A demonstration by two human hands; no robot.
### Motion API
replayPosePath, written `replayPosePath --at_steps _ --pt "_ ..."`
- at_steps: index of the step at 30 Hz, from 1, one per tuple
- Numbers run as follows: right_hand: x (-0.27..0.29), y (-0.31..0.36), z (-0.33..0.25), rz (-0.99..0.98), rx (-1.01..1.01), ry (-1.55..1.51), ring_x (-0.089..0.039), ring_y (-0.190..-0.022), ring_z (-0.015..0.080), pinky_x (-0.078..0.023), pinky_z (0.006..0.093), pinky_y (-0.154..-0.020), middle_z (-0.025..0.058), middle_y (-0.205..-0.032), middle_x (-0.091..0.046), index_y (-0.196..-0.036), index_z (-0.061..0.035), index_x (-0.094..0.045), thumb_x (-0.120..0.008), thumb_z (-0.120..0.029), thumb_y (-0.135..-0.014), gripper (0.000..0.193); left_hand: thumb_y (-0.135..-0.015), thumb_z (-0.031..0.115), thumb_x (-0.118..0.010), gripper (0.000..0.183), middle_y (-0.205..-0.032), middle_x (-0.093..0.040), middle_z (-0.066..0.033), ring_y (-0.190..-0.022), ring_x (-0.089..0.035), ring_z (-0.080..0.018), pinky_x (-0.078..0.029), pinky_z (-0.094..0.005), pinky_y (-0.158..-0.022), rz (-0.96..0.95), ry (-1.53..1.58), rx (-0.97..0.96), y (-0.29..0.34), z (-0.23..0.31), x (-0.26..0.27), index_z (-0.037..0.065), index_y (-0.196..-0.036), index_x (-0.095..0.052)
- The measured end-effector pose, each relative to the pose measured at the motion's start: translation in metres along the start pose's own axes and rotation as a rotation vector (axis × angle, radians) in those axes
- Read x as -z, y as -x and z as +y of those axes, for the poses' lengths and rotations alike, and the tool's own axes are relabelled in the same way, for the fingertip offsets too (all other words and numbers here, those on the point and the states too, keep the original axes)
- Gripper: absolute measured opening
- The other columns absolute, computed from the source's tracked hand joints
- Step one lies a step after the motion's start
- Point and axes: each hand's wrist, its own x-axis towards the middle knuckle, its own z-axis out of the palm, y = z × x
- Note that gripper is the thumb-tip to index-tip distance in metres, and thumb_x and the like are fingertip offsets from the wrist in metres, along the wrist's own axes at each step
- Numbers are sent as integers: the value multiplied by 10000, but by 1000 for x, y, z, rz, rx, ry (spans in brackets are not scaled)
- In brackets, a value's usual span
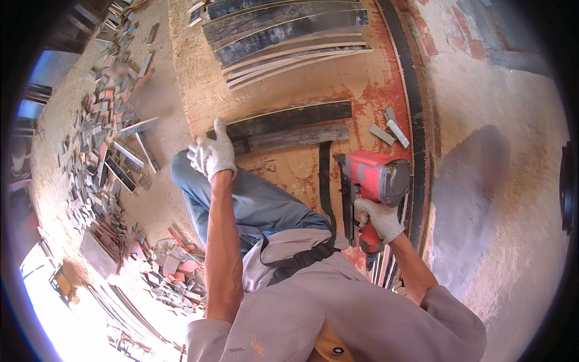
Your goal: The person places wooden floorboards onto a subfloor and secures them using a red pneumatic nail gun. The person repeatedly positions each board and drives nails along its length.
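Two long planks [289, 118] lie side by side near the bent knee [188, 170], a red nail gun [375, 172] by their right end. The right hand's [380, 220] fingers clasp it; whether the left hand's [212, 154] grip anything, I cannot tell. Readying the tool seems in hand; placing it calls for steadied planks.

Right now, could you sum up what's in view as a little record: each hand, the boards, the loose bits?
Left hand: gloved, at the left end of the near boards; contact unclear
Right hand: gloved, gripping a red and black power tool
Near boards: one dark board, one greyer board beside it
Far boards: several dark boards lying roughly side by side
Small pieces: three short strips, above the tool in the picture
Left floor: many scattered wood offcuts
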Motion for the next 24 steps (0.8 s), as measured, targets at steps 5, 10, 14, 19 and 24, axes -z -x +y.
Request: replayPosePath --at_steps 5,10,14,19,24 --pt "-2 5 -26 -34 99 111 -574 -558 126 -480 311 -547 33 -615 -595 -771 -49 -666 -696 -213 -934 233 -910 560 -522 687 -1103 -727 -276 -1020 -698 -395 -512 -450 -946 -170 329 46 -25 -12 -15 -71 -1074 -740" --pt "-8 8 -59 -54 108 97 -565 -573 125 -481 312 -578 27 -616 -577 -758 -53 -630 -673 -239 -947 269 -903 320 -652 448 -1057 -710 -191 -874 -710 -272 -602 -386 -742 -524 983 293 13 27 4 -69 -1119 -701" --pt "-13 -7 -72 -85 154 87 -552 -561 125 -476 304 -572 26 -620 -574 -798 -60 -631 -677 -249 -953 249 -955 182 -619 314 -1138 -646 -172 -902 -678 -255 -639 -375 -713 -683 1032 72 21 29 -18 -61 -1151 -652" --pt "-17 -22 -89 -117 139 95 -570 -521 119 -469 308 -538 13 -608 -578 -786 -69 -651 -673 -282 -962 277 -970 88 -599 244 -1144 -634 -126 -943 -653 -217 -639 -331 -702 -708 1021 124 19 39 -23 -31 -1175 -657" --pt "-27 -27 -105 -94 138 251 -542 -540 135 -489 316 -583 39 -618 -576 -821 -67 -652 -675 -272 -959 248 -926 -50 -644 278 -1156 -652 -102 -924 -656 -178 -641 -312 -718 -780 1153 377 24 49 -5 -30 -1203 -661"
